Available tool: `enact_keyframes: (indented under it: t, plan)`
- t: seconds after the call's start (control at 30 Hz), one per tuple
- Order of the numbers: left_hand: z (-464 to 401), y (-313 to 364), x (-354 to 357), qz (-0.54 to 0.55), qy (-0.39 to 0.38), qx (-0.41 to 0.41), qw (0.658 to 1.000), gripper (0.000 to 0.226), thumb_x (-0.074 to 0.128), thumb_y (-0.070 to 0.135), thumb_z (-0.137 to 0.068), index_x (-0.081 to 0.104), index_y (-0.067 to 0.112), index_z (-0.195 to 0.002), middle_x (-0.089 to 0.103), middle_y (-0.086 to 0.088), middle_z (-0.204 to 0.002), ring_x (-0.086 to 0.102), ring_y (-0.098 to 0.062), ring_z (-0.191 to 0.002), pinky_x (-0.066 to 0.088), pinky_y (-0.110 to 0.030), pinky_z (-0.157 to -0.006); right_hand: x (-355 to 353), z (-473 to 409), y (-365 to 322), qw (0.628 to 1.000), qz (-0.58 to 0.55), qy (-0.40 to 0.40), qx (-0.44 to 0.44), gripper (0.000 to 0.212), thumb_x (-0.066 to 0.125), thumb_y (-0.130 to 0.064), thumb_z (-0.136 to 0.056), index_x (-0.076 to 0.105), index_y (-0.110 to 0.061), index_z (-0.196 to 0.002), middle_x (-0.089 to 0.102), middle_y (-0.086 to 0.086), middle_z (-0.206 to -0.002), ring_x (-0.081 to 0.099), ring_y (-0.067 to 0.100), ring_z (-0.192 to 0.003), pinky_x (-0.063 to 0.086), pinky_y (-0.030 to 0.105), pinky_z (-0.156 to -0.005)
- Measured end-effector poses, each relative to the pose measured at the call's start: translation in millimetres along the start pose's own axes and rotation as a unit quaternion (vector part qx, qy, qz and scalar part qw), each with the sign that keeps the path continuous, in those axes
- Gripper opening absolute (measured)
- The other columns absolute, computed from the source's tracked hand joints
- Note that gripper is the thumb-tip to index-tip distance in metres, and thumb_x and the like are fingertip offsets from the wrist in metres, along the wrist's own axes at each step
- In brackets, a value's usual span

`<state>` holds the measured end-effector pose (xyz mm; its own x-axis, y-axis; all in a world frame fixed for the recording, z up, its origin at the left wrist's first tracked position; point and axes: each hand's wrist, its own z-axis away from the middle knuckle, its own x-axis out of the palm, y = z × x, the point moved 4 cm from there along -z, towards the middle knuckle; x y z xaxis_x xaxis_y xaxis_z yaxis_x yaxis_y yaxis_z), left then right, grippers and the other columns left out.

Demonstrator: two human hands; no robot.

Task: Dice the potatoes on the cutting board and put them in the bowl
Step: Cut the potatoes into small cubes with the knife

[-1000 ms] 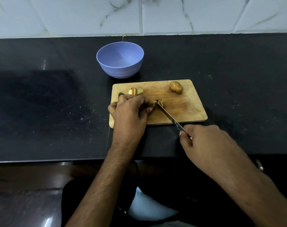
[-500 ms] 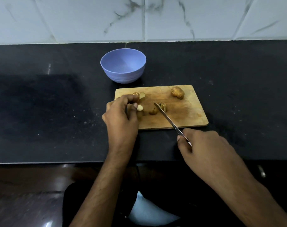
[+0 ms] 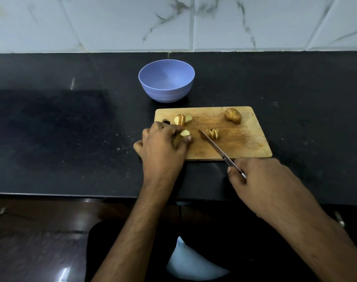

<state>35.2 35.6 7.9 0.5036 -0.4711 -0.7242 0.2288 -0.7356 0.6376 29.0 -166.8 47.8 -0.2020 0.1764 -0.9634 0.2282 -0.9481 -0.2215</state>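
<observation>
A wooden cutting board [image 3: 242, 143] lies on the black counter. My left hand [image 3: 163, 145] grips a cut potato piece [image 3: 184, 133] at the board's left end. Sliced potato pieces [image 3: 181, 119] sit just behind that hand, and another sliced chunk [image 3: 214, 133] lies mid-board. One whole potato [image 3: 233, 115] rests at the board's far right. My right hand [image 3: 261, 184] holds a knife [image 3: 216, 148] by its handle, blade slanting over the board with its tip beside the mid-board chunk. The empty blue bowl [image 3: 166, 86] stands behind the board.
The black counter [image 3: 71, 129] stretches wide to the left and right of the board. A white marble-tiled wall [image 3: 173, 23] backs it. The counter's front edge runs just under my wrists.
My left hand has pulled a potato piece leftward, away from the chunk by the knife. The knife has lifted slightly off that chunk. The view has shifted downward.
</observation>
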Motion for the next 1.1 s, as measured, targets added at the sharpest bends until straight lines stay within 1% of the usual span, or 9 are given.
enact_keyframes:
  t: [0.13, 0.27, 0.33, 0.43, 0.53, 0.7, 0.8, 1.0, 1.1]
  plan:
    - [1.8, 0.2, -0.8, -0.003, 0.003, 0.004, 1.000, 0.020, 0.069, 0.051, -0.088, 0.073, 0.040, -0.104, 0.057, 0.017, -0.111, 0.044, -0.008, -0.111, 0.021, -0.035, -0.092, 0.7, -4.1, -1.0, 1.000, -0.018, 0.009, -0.006, 0.033, 0.037, -0.051, -0.100, 0.063, -0.030, -0.099, 0.060, -0.007, -0.069, 0.060, 0.010, -0.055, 0.054, 0.030, -0.058]
    - [4.1, -0.3, -2.1, 0.001, -0.002, 0.012, 1.000, 0.020, 0.071, 0.052, -0.086, 0.073, 0.038, -0.101, 0.057, 0.019, -0.110, 0.041, -0.007, -0.113, 0.018, -0.033, -0.092, 5.0, 3.7, -14.2, 0.999, -0.037, -0.012, -0.029, 0.037, 0.033, -0.056, -0.101, 0.059, -0.031, -0.104, 0.061, -0.005, -0.070, 0.062, 0.012, -0.059, 0.059, 0.035, -0.062]
    - [4.9, 0.1, -2.3, -0.002, -0.004, 0.019, 1.000, 0.021, 0.071, 0.053, -0.085, 0.073, 0.038, -0.099, 0.056, 0.019, -0.110, 0.040, -0.006, -0.114, 0.018, -0.032, -0.093, 9.1, 6.9, -21.0, 0.999, -0.029, -0.015, -0.040, 0.037, 0.032, -0.056, -0.102, 0.057, -0.030, -0.109, 0.058, -0.006, -0.074, 0.059, 0.012, -0.063, 0.053, 0.031, -0.059]
    - [6.3, 1.2, -0.9, -0.005, -0.006, 0.029, 1.000, 0.020, 0.071, 0.052, -0.085, 0.072, 0.038, -0.098, 0.055, 0.018, -0.110, 0.041, -0.006, -0.112, 0.020, -0.034, -0.095, 14.8, 9.7, -26.7, 0.999, -0.012, -0.005, -0.052, 0.036, 0.030, -0.053, -0.103, 0.055, -0.028, -0.109, 0.050, -0.009, -0.072, 0.047, 0.009, -0.060, 0.036, 0.024, -0.051]
    - [7.9, 0.9, 0.5, -0.016, -0.010, 0.043, 0.999, 0.019, 0.069, 0.050, -0.087, 0.070, 0.038, -0.102, 0.053, 0.018, -0.112, 0.042, -0.006, -0.113, 0.022, -0.035, -0.098, 16.7, 10.4, -28.0, 0.999, -0.007, -0.009, -0.050, 0.035, 0.029, -0.051, -0.104, 0.054, -0.028, -0.110, 0.047, -0.010, -0.071, 0.042, 0.003, -0.058, 0.031, 0.020, -0.048]
    - [8.5, 1.1, 0.5, -0.029, -0.017, 0.052, 0.998, 0.017, 0.065, 0.048, -0.086, 0.067, 0.038, -0.099, 0.051, 0.018, -0.110, 0.042, -0.007, -0.111, 0.023, -0.035, -0.097, 15.9, 10.7, -29.1, 0.999, 0.012, -0.010, -0.042, 0.034, 0.029, -0.049, -0.105, 0.053, -0.026, -0.108, 0.047, -0.009, -0.070, 0.043, 0.006, -0.058, 0.031, 0.022, -0.048]
    - [8.4, 2.6, 1.0, -0.036, -0.015, 0.052, 0.998, 0.014, 0.065, 0.047, -0.086, 0.067, 0.037, -0.095, 0.051, 0.017, -0.109, 0.042, -0.008, -0.110, 0.023, -0.035, -0.095, 16.2, 9.6, -29.7, 0.999, 0.020, -0.017, -0.037, 0.034, 0.028, -0.048, -0.105, 0.052, -0.025, -0.109, 0.048, -0.008, -0.071, 0.047, 0.009, -0.061, 0.035, 0.024, -0.050]
    - [6.7, 3.4, 2.7, -0.044, -0.008, 0.049, 0.998, 0.014, 0.064, 0.047, -0.085, 0.066, 0.035, -0.092, 0.052, 0.015, -0.108, 0.044, -0.009, -0.108, 0.022, -0.034, -0.092, 14.8, 11.4, -29.4, 0.999, 0.022, -0.013, -0.034, 0.032, 0.027, -0.048, -0.105, 0.049, -0.027, -0.099, 0.047, -0.008, -0.068, 0.042, 0.005, -0.056, 0.032, 0.024, -0.049]
    - [6.6, 3.8, 2.3, -0.047, -0.009, 0.050, 0.998, 0.014, 0.064, 0.046, -0.086, 0.066, 0.035, -0.093, 0.052, 0.015, -0.109, 0.044, -0.010, -0.109, 0.021, -0.034, -0.093, 15.8, 11.3, -30.6, 0.999, 0.023, -0.013, -0.038, 0.031, 0.026, -0.047, -0.105, 0.049, -0.028, -0.100, 0.049, -0.008, -0.068, 0.044, 0.005, -0.057, 0.033, 0.023, -0.048]
